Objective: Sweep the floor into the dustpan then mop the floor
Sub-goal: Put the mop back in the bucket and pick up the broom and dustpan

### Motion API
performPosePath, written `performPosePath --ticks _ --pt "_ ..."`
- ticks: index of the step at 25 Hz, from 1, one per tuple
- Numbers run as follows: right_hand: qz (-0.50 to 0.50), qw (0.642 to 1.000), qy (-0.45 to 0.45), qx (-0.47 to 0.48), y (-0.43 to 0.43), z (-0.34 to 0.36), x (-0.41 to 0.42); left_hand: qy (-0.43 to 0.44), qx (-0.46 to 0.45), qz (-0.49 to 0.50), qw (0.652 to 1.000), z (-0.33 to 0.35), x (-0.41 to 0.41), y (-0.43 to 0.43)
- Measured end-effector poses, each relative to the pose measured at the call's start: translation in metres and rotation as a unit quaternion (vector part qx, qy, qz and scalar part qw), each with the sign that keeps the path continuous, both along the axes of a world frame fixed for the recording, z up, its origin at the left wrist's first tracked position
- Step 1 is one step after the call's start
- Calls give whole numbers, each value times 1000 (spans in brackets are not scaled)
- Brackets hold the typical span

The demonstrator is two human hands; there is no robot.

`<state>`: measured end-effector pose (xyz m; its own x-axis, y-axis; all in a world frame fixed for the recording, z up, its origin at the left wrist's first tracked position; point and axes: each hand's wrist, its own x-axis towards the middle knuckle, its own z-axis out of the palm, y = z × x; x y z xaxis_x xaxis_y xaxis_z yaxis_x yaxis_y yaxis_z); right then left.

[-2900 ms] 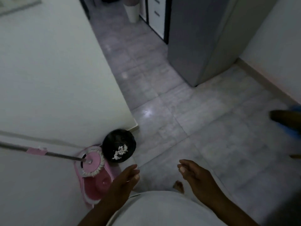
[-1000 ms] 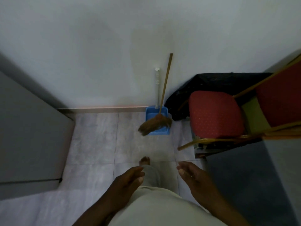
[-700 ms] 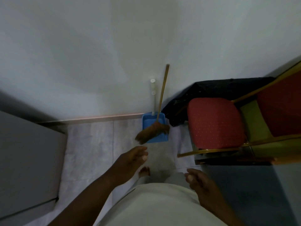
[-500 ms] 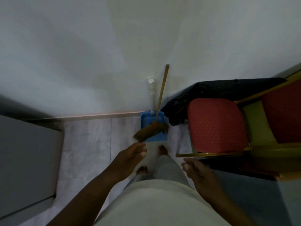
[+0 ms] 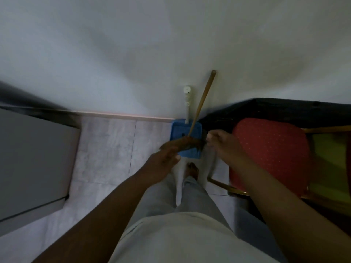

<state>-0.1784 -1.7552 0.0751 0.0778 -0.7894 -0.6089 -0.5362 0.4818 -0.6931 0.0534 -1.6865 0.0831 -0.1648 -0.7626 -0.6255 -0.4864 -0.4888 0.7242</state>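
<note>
On the pale tiled floor (image 5: 106,149), a broom (image 5: 201,103) leans against the white wall (image 5: 133,54) over a blue dustpan (image 5: 178,130). The left hand (image 5: 163,160) and right hand (image 5: 224,145) hover loose-fingered, holding nothing.

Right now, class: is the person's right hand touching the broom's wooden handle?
Apart. The head view shows a strip of the blue dustpan between the broom handle and the fingertips of the right hand.

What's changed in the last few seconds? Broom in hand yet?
The person turned from the mop bucket and walked up to the broom. The left hand and right hand have reached forward towards it; neither grips it yet. The broom and dustpan still lean against the wall.
</note>
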Motion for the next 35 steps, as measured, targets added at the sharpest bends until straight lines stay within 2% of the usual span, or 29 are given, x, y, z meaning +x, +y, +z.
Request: performPosePath --ticks 2,6,11,15,18,23,26,30,35 --pt "-14 1000 4 1 -35 -16 7 -2 -8 9 1000 -17 -7 -40" --pt "-56 998 29 -8 -91 -51 20 -5 32 28 999 -58 -13 -109" --pt "-110 993 50 5 -136 -84 32 -54 37 47 997 -109 -9 -182" --pt "-82 990 96 -59 -165 -100 41 -59 5 36 998 -133 -22 -231" --pt "-70 989 106 -72 -178 -109 49 -75 -57 52 994 -149 -33 -250" --pt "-49 985 139 -90 -166 -114 57 -59 -69 74 993 -159 -39 -244" --pt "-33 988 106 -105 -145 -102 56 -49 -94 97 990 -152 -36 -216" --pt "-15 991 57 -124 -116 -70 55 -35 -132 91 986 -121 -22 -182" --pt "26 985 41 -165 -94 -18 53 -6 -164 102 981 -66 5 -155"
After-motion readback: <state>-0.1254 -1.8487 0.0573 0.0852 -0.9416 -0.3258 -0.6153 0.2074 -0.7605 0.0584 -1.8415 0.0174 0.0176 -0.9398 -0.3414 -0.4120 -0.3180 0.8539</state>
